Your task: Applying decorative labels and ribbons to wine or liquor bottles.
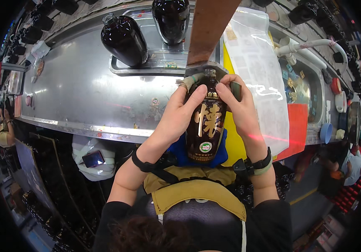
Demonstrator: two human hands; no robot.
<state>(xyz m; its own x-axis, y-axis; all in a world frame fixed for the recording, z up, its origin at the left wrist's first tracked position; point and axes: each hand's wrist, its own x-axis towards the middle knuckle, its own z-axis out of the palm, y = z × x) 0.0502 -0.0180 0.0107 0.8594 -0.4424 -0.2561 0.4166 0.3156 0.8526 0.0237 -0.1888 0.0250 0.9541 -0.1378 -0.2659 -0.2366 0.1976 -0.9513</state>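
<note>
We hold the bottle (pixel 207 126), left hand (pixel 176 115) and right hand (pixel 239 107) both wrapped tight round its shoulders; glossy glass could slip, knocking the machine head (pixel 203 69).

Bottle (pixel 206 122) upright at the near edge of the metal counter (pixel 84 92), between left hand (pixel 176 115) and right hand (pixel 241 107). Two more bottles (pixel 124 40) behind, on a tray (pixel 147 67) at the far edge.
</note>
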